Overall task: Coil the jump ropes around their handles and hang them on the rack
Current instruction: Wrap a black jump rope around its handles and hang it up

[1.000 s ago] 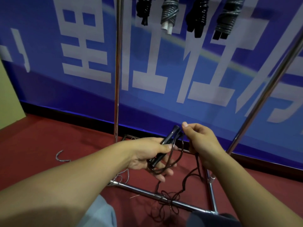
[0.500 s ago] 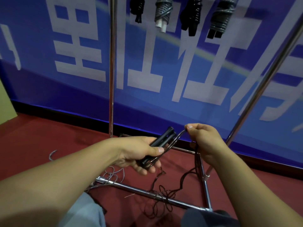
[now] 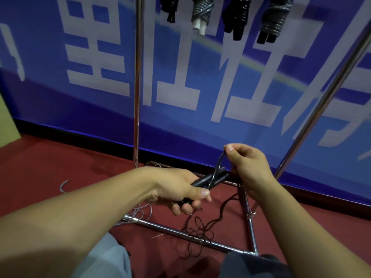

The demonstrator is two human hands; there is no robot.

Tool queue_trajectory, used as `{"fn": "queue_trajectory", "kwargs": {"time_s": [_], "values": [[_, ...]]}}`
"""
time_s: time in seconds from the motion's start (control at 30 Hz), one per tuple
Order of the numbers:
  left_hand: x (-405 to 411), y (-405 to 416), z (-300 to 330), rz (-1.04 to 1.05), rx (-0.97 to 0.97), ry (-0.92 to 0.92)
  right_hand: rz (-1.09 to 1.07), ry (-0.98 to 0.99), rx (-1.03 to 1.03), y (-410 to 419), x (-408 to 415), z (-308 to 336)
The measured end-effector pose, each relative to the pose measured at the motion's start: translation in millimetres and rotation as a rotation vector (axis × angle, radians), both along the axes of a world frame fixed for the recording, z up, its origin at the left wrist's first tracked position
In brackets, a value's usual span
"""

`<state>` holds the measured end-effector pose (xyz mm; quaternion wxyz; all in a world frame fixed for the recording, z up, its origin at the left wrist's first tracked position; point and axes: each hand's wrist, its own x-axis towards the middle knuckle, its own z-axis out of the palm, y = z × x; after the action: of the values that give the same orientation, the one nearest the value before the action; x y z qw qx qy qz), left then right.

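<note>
My left hand [image 3: 180,190] grips the two black handles [image 3: 210,179] of a jump rope, held side by side and pointing up to the right. My right hand [image 3: 248,163] pinches the thin dark rope [image 3: 217,167] just above the handles, with a strand crossing over them. The loose rest of the rope [image 3: 198,231] lies tangled on the red floor over the rack's base bar. Several coiled ropes [image 3: 200,11] hang at the top of the metal rack [image 3: 136,97].
The rack's left pole rises at centre and its right pole [image 3: 321,101] slants up to the right; base bars [image 3: 176,230] lie on the red carpet. A silvery rope [image 3: 66,185] lies on the floor at the left. A blue banner with white lettering covers the wall behind.
My right hand has lifted the rope higher and carried it over the handles. The left hand has tilted the handles a little flatter. The view has shifted slightly.
</note>
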<state>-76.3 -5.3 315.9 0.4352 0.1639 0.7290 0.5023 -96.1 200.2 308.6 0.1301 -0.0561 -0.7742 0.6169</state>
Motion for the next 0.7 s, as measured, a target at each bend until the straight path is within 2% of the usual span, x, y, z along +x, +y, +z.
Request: {"fn": "queue_trajectory", "kwargs": {"time_s": [0.1, 0.2, 0.33, 0.4, 0.57, 0.7], "values": [[8, 3, 2, -0.081, -0.006, 0.093, 0.114, -0.051, -0.085, -1, 2, 0], [15, 6, 6, -0.028, 0.082, 0.131, 0.247, -0.164, -0.240, -1, 4, 0], [12, 5, 7, 0.155, 0.201, 0.186, 0.272, -0.219, -0.105, -1, 5, -2], [7, 5, 6, 0.265, 0.236, 0.215, 0.306, -0.228, -0.113, -2, 8, -2], [-3, 1, 4, 0.503, 0.257, 0.272, 0.400, -0.166, -0.080, -6, 15, -1], [-10, -6, 2, 0.609, 0.235, 0.313, 0.373, -0.133, 0.088, -5, 18, 0]]}}
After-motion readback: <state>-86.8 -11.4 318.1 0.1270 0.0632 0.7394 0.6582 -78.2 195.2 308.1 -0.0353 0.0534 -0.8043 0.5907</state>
